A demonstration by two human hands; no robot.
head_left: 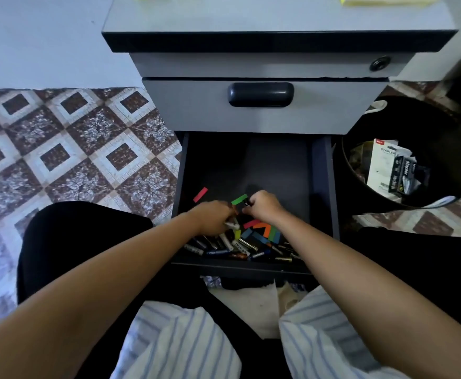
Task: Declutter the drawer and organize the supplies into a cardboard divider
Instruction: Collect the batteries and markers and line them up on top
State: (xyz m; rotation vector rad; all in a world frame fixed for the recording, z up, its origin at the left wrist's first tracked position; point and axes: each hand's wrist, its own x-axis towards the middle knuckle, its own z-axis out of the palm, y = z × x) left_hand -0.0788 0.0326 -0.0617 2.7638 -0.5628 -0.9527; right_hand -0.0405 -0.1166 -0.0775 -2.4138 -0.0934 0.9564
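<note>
both hands (215,216) clutching batteries (233,248) in drawer (325,187), bin (447,127) at right

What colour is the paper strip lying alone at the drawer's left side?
Red strip, clearest in the head view.

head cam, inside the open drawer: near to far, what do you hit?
Battery pile at the front edge → loose colored strips → left hand and right hand, about level, both closed on small items → green strip → red strip → bare drawer floor.
</note>
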